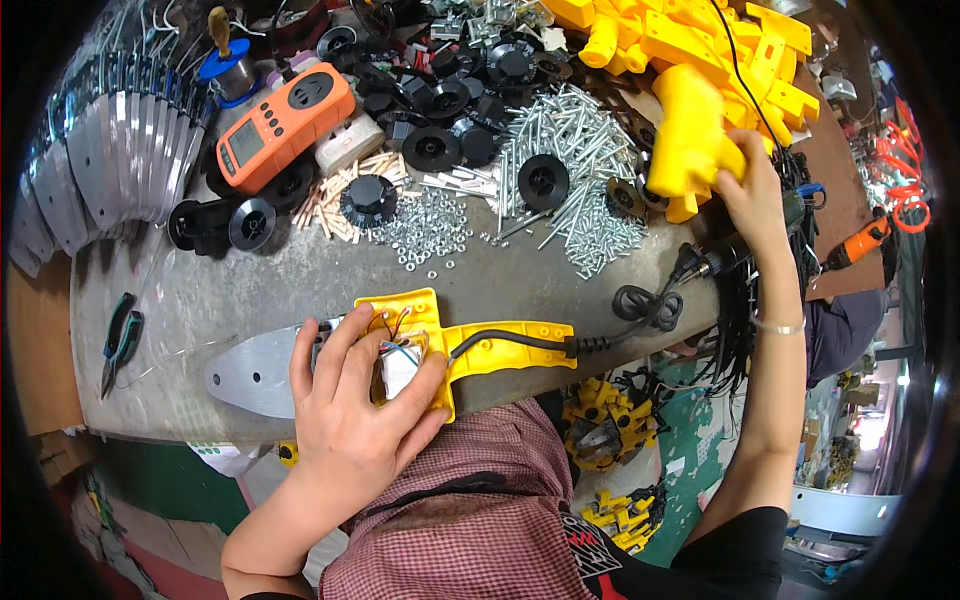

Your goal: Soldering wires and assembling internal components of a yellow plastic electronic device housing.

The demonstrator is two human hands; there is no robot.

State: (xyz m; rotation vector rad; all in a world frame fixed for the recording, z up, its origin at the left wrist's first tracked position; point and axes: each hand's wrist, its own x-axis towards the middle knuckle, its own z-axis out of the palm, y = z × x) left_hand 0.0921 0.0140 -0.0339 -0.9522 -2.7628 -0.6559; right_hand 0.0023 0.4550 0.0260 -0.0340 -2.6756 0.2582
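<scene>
My left hand (355, 410) lies over the wide end of a yellow plastic tool housing half (500, 335), gripping it against the bench with fingers and thumb. Inside are thin coloured wires and a white block (400, 368), partly hidden by my fingers. A flat grey metal plate (250, 372) with holes sticks out to the left. A black power cord (500, 340) runs along the handle and out at its right end. At the far right my right hand (750, 190) is closed on another yellow plastic housing piece (690, 130), raised beside a yellow pile.
Metal plates (120, 160) stand in a row at far left. An orange power meter (285, 125), screws (580, 150), nuts (420, 225) and black knobs (430, 147) crowd the back. Pliers (120, 340) lie at left. Yellow housings (680, 45) fill the back right; a power screwdriver (725, 255) lies below.
</scene>
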